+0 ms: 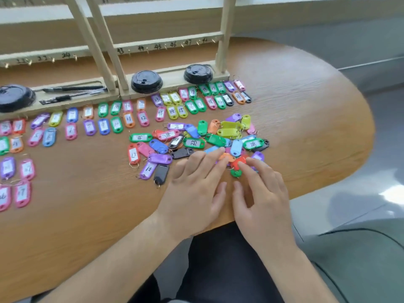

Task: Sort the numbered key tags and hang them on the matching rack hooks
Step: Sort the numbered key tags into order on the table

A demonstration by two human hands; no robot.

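A loose heap of coloured key tags (pixel 196 141) lies on the wooden table (pixel 91 215) in front of me. Rows of sorted tags (pixel 105 121) run along the foot of the wooden rack (pixel 170 43), whose hooks carry handwritten numbers. My left hand (pixel 196 193) lies flat, its straight fingertips touching an orange tag (pixel 227 157) at the heap's near edge. My right hand (pixel 260 193) is beside it, a fingertip on a red tag (pixel 239 160); a green tag (pixel 236 172) peeks out just below. Neither hand grips anything.
Black cup lids (pixel 146 82) (pixel 197 73) (pixel 15 97) sit on the rack's base, with pens (pixel 72 88) in its groove. More pink and purple tags (pixel 21 193) lie at the left. The table's rounded edge (pixel 328 182) curves close on the right.
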